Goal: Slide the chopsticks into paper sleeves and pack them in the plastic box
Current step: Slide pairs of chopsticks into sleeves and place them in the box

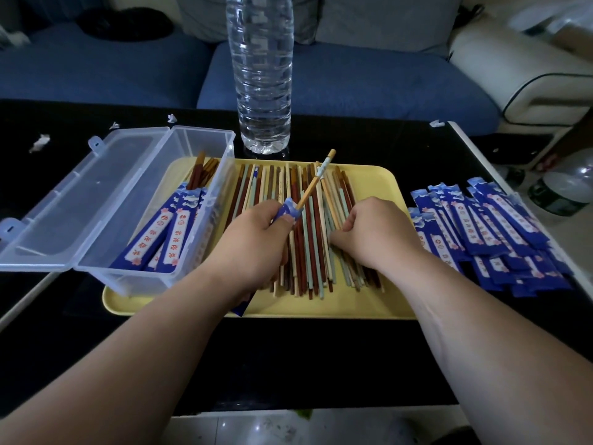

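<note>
Head view: a clear water bottle point(261, 75) is standing just behind the yellow tray point(369, 303), with blue paper sleeves point(494, 232) heaping beside it on the right. The plastic box point(205, 175), lid point(80, 194) open, is sitting on the tray's left end, holding sleeved chopsticks point(167, 232). Over the loose chopsticks point(308, 252), the left hand point(256, 242) is pinching a sleeve point(288, 211) with one chopstick point(316, 181) poking out. The right hand point(369, 232) is curling its fingers onto the pile, grip unclear.

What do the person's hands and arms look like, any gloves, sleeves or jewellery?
Both are bare. The left hand and right hand wear no gloves, and no ring shows. The left forearm and right forearm are uncovered down to the frame's edge: no sleeve, watch or bracelet in view.
</note>
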